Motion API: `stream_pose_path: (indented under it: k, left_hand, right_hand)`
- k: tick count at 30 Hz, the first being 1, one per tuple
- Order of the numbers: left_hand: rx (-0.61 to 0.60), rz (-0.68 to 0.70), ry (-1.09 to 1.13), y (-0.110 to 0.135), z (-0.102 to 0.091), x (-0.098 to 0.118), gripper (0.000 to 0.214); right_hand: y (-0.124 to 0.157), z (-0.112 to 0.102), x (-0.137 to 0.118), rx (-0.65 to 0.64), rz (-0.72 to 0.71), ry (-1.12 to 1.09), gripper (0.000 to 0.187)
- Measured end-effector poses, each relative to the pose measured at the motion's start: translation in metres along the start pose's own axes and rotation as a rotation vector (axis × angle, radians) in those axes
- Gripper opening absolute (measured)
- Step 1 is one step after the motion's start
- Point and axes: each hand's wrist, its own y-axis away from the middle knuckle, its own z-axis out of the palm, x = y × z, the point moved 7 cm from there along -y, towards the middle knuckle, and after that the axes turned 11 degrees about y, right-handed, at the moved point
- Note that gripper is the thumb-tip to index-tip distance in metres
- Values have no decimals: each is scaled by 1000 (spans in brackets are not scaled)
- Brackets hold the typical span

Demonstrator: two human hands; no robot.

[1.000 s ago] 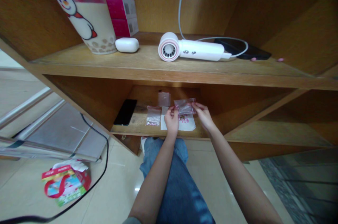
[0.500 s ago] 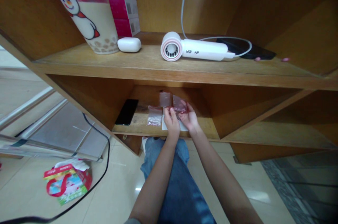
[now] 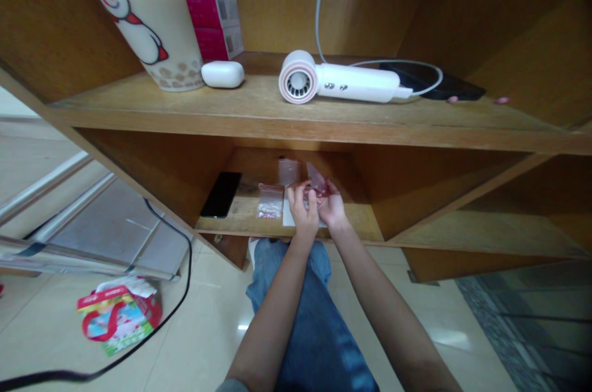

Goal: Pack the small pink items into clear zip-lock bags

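Both my hands are together inside the lower compartment, above a white sheet (image 3: 287,217). My right hand (image 3: 333,206) is closed on a small clear plastic bag (image 3: 316,177) that stands up from the fingers. My left hand (image 3: 303,210) is at the bag's lower part, fingers bent and thumb raised; whether it pinches anything small is hidden. Something reddish shows between the hands, too small to name. Left of them lies a filled clear zip bag (image 3: 270,201) with small pieces inside. Behind lies another clear bag (image 3: 289,171).
A black phone (image 3: 221,195) lies at the compartment's left. On the shelf above stand a drink cup (image 3: 161,28), pink boxes (image 3: 208,10), a white earphone case (image 3: 222,74) and a white hair dryer (image 3: 342,81). A colourful bag (image 3: 118,315) and black cable (image 3: 189,256) lie on the floor.
My left hand has moved slightly right, closer to my right hand, with its fingers lifted. The bag in my right hand has turned more upright.
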Motion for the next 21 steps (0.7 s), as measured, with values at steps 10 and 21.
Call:
stream_pose_path:
  k: [10, 21]
  left_hand:
    - [7, -105, 19, 0, 2, -10, 29]
    - [-67, -53, -32, -1, 8, -8, 19]
  right_hand:
    - [4, -3, 5, 87, 93, -199, 14]
    - [8, -6, 8, 8, 111, -55, 19]
